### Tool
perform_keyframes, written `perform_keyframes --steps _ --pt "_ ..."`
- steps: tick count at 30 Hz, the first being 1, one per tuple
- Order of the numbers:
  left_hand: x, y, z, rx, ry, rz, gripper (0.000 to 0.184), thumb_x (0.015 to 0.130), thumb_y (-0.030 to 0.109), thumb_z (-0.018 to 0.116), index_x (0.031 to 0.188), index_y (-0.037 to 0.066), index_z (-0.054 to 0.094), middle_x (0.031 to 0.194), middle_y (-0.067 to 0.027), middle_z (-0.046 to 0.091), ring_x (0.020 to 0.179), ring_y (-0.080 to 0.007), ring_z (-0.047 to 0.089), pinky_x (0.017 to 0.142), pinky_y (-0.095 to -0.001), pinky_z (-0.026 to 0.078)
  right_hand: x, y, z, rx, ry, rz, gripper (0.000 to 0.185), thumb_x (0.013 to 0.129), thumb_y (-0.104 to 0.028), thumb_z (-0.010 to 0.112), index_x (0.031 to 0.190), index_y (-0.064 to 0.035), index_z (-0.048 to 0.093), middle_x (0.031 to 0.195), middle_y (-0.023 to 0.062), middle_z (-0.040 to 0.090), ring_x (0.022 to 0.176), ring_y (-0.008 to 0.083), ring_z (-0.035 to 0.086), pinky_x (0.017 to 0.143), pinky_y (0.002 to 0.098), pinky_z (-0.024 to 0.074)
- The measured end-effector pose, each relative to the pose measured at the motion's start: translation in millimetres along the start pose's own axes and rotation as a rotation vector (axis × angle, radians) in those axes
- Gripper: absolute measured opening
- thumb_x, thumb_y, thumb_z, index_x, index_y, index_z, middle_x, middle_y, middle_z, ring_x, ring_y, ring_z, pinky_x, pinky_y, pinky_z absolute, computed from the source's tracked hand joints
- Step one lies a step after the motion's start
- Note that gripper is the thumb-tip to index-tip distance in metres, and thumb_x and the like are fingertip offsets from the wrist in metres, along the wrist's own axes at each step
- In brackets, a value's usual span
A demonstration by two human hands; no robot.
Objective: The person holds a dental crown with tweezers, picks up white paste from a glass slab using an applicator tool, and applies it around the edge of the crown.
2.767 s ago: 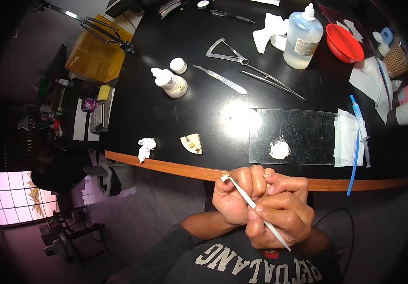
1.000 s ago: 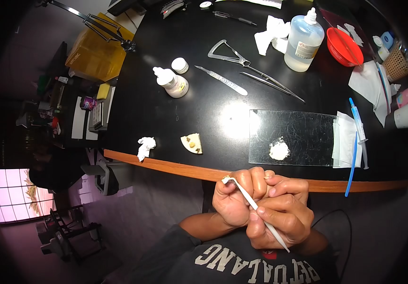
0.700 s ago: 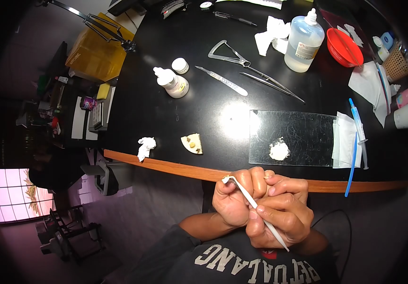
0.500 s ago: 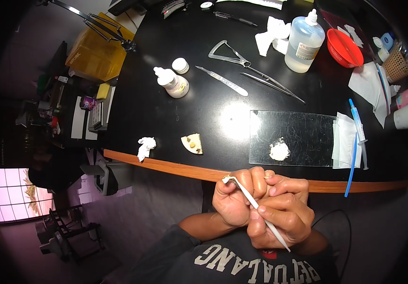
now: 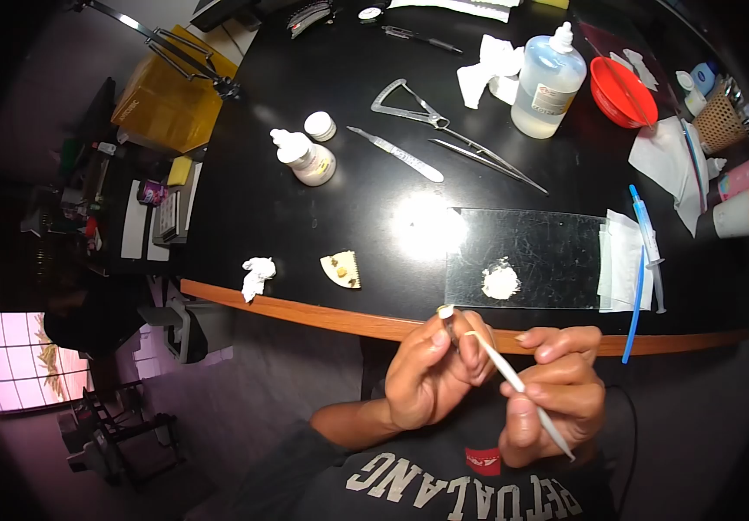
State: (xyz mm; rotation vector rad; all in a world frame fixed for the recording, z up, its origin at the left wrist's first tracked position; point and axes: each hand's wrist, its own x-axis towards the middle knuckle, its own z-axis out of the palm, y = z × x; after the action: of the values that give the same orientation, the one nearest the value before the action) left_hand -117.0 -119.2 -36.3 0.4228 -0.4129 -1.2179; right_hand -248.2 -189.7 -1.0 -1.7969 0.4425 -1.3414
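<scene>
My left hand pinches a small pale tooth-like piece between thumb and fingertips, above the table's front edge. The piece looks darker below its pale top; its exact kind is too small to make out. In my right hand is a slim white dental spatula, gripped like a pen. Its thin bent tip points at my left fingers, close to the small piece; I cannot tell if they touch. Just beyond my hands, a glass slab lies on the table with a heap of white powder on it.
On the black table are a dropper bottle, a scalpel, a caliper, tweezers, a large liquid bottle and a red bowl. A toothed pale fragment and crumpled tissue lie near the front edge. A syringe lies right.
My hands have moved apart. The right hand has drawn the spatula right, its tip away from the left fingertips. The small piece now shows upright in my left hand. The view has shifted slightly.
</scene>
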Motion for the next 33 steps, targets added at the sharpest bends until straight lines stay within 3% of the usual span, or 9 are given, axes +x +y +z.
perform_keyframes --steps 2,6,12,17,21,22,27,31,33 --pt "-8 3 -11 0.375 0.064 0.014 0.034 0.118 0.026 0.038 0.112 -0.003 0.054 0.106 -0.016 0.058 0.093 -0.0197 0.059 0.085 -0.033 0.05 2 5 -13 -0.054 0.0 -0.027 0.021 0.089 -0.006 0.071 0.106 -0.0094 0.06 0.078 0.0045 0.07 0.097 0.0238 0.056 0.081 0.0408 0.0617" --pt "-4 8 -11 0.28 -0.013 0.069 0.035 0.118 0.028 0.038 0.11 -0.002 0.054 0.105 -0.0172 0.059 0.098 -0.0237 0.062 0.093 -0.0405 0.053 2 13 -25 -0.112 0.009 -0.008 0.023 0.087 -0.003 0.065 0.107 -0.0091 0.058 0.079 0.0046 0.07 0.099 0.0246 0.055 0.085 0.0419 0.0584" --pt "-3 15 -16 -0.018 -0.01 -0.109 0.032 0.117 0.031 0.041 0.108 0.003 0.055 0.097 -0.0164 0.061 0.092 -0.0285 0.062 0.085 -0.0426 0.052 -5 19 -25 -0.142 0.045 0.005 0.021 0.087 -0.003 0.064 0.106 -0.008 0.057 0.079 0.0053 0.069 0.098 0.025 0.055 0.086 0.0406 0.0538" --pt "-1 12 -16 0.021 0.002 -0.013 0.034 0.118 0.031 0.036 0.11 0.003 0.054 0.092 -0.0154 0.061 0.08 -0.0247 0.062 0.078 -0.0391 0.051 -6 22 -23 -0.158 0.106 0.019 0.018 0.087 -0.003 0.063 0.104 -0.0066 0.057 0.079 0.0054 0.067 0.097 0.025 0.054 0.089 0.0398 0.0513" --pt "-9 32 -16 -0.167 -0.114 -0.086 0.035 0.119 0.032 0.032 0.115 0.004 0.052 0.085 -0.0141 0.058 0.06 -0.0171 0.053 0.061 -0.0336 0.047 24 21 -11 -0.086 0.069 0.09 0.022 0.108 -0.011 0.056 0.123 0.0042 0.064 0.086 0.011 0.069 0.092 0.0206 0.065 0.075 0.0337 0.0534" --pt "-11 38 -16 -0.097 -0.126 -0.094 0.036 0.119 0.036 0.033 0.118 0.005 0.051 0.078 -0.0099 0.054 0.051 -0.0121 0.043 0.053 -0.0293 0.039 42 18 -8 -0.088 -0.066 0.091 0.02 0.109 -0.011 0.058 0.118 0.0043 0.066 0.087 0.0117 0.07 0.087 0.0196 0.066 0.073 0.0336 0.0533" --pt "-29 61 -17 0.011 -0.022 -0.107 0.039 0.118 0.041 0.033 0.11 0.007 0.052 0.064 -0.0035 0.041 0.047 -0.0109 0.034 0.046 -0.029 0.03 127 4 18 -0.288 -0.366 -0.05 0.013 0.103 -0.009 0.07 0.102 0.0032 0.069 0.092 0.0133 0.074 0.073 0.0178 0.067 0.067 0.0321 0.0516" --pt "-30 70 -19 -0.027 -0.011 -0.141 0.042 0.118 0.04 0.033 0.11 0.002 0.051 0.066 -0.004 0.042 0.048 -0.0093 0.034 0.046 -0.0265 0.03 170 47 -4 -0.121 0.25 -0.112 0.03 0.094 -0.011 0.082 0.101 0.0022 0.056 0.099 0.015 0.074 0.08 0.0173 0.067 0.074 0.033 0.0572" --pt "-32 69 -27 -0.122 -0.062 -0.194 0.042 0.117 0.038 0.035 0.115 0.0 0.052 0.069 -0.0049 0.045 0.051 -0.009 0.036 0.049 -0.0257 0.031 183 95 -27 -0.345 0.272 -0.144 0.047 0.088 -0.019 0.09 0.107 0.0007 0.052 0.113 0.0203 0.072 0.093 0.0204 0.068 0.082 0.035 0.0587"
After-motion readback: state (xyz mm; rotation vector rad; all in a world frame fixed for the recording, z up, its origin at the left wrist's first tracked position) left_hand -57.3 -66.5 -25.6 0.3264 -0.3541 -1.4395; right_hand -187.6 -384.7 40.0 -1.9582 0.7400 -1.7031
